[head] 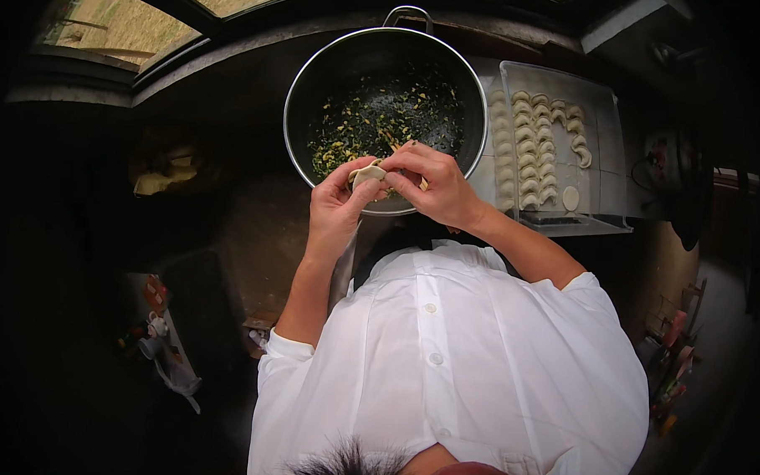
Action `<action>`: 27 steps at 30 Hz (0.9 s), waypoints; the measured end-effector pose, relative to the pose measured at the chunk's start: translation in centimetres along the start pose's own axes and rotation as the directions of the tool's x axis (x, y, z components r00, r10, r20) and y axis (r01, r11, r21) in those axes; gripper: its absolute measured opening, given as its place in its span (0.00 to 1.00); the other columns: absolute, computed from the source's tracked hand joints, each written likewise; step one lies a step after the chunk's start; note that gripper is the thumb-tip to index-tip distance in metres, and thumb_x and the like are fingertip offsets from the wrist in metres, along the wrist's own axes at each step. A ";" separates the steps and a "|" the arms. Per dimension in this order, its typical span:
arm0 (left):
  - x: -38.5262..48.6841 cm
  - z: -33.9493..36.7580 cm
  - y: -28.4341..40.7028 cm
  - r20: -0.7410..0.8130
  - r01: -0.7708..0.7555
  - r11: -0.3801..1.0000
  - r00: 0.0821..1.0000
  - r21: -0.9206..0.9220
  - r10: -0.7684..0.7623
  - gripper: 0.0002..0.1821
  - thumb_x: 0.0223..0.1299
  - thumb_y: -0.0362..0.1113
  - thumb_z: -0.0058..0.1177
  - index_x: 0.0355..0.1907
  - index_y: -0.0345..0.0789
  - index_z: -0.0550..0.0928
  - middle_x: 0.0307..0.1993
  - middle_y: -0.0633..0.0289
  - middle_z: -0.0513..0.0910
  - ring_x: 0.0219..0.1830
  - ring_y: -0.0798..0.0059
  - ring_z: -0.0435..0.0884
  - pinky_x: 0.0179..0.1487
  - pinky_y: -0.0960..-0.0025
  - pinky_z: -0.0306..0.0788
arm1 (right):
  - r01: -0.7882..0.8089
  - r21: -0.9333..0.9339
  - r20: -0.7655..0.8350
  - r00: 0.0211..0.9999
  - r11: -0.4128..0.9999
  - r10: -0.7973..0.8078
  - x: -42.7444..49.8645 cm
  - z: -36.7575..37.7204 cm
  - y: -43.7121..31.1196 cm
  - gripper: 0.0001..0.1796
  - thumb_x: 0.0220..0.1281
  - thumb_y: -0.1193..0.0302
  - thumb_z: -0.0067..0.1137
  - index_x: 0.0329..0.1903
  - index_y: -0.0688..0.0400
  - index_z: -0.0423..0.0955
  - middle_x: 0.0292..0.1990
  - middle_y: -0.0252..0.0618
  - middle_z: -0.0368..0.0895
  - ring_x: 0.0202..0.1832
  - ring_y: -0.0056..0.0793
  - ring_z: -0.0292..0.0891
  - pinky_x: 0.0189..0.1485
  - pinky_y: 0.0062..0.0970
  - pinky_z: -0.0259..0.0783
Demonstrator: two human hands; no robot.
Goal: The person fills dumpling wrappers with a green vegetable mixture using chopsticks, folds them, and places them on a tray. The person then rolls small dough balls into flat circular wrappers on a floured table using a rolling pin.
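Observation:
Over the near rim of a large metal pot (286, 108), my left hand (340, 201) pinches a partly folded dumpling (369, 173). The fingertips of my right hand (435, 180) touch the dumpling's right edge, and wooden chopsticks (390, 139) pass by that hand, partly hidden. Chopped green and yellow filling (384, 115) is spread inside the pot. To the right, a clear plastic tray (615, 145) holds rows of folded dumplings (529, 148), with one flat round wrapper (570, 198) near its front edge.
A loop handle (408, 13) stands at the pot's far side, close to the window ledge. Light tiles (482, 178) show between pot and tray. A dark rounded appliance (671, 160) sits right of the tray. A crumpled bag (169, 167) lies at the left.

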State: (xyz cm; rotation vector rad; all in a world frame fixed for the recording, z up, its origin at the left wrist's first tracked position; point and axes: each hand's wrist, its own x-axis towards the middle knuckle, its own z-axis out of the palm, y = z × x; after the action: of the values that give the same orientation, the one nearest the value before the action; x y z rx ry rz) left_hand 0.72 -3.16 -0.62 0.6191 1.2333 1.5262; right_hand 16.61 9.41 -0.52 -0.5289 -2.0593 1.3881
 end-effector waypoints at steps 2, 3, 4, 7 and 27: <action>-0.1 0.0 -0.1 -0.002 0.007 1.000 1.000 -0.009 -0.007 0.20 0.72 0.27 0.59 0.63 0.24 0.78 0.51 0.55 0.86 0.48 0.74 0.87 0.51 0.73 0.84 | -0.032 0.005 0.015 0.999 0.999 0.032 -0.1 -0.2 -0.1 0.09 0.67 0.74 0.67 0.48 0.60 0.86 0.40 0.38 0.85 0.33 0.25 0.81 0.35 0.24 0.77; -0.2 0.0 -0.1 -0.004 0.014 1.000 1.000 -0.020 -0.015 0.20 0.72 0.27 0.60 0.64 0.24 0.78 0.51 0.55 0.86 0.47 0.74 0.87 0.52 0.74 0.84 | -0.047 0.009 0.022 0.999 0.999 0.047 -0.2 -0.2 -0.1 0.09 0.67 0.74 0.67 0.47 0.60 0.86 0.40 0.38 0.85 0.34 0.25 0.81 0.36 0.24 0.77; -0.2 0.0 -0.1 -0.005 0.022 0.999 1.000 -0.032 -0.023 0.21 0.72 0.27 0.60 0.64 0.24 0.78 0.51 0.55 0.86 0.47 0.74 0.87 0.52 0.74 0.83 | -0.057 0.013 0.019 0.998 0.998 0.057 -0.2 -0.3 -0.1 0.09 0.67 0.74 0.67 0.47 0.60 0.86 0.40 0.38 0.85 0.34 0.25 0.82 0.36 0.24 0.77; -0.4 -0.1 -0.2 -0.001 0.042 0.998 0.999 -0.056 -0.042 0.21 0.72 0.27 0.60 0.64 0.24 0.78 0.50 0.55 0.86 0.46 0.75 0.87 0.51 0.75 0.83 | -0.047 0.058 -0.009 0.999 0.997 0.048 -0.4 -0.2 0.2 0.08 0.66 0.74 0.67 0.47 0.61 0.86 0.38 0.37 0.86 0.35 0.25 0.83 0.36 0.25 0.78; -0.7 0.0 0.0 0.005 0.019 0.997 1.000 -0.078 -0.019 0.20 0.73 0.28 0.59 0.64 0.25 0.78 0.49 0.57 0.86 0.45 0.77 0.87 0.50 0.76 0.83 | -0.178 0.203 -0.059 0.979 0.963 0.194 -1.6 0.2 0.4 0.10 0.70 0.76 0.65 0.51 0.64 0.83 0.43 0.35 0.83 0.41 0.21 0.81 0.46 0.22 0.78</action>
State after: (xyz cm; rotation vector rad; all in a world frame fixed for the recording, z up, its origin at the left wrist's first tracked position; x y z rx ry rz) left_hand 0.94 -3.75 -0.45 0.5580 1.1673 1.5490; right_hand 17.65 8.47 -1.34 -0.6943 -1.8220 1.6325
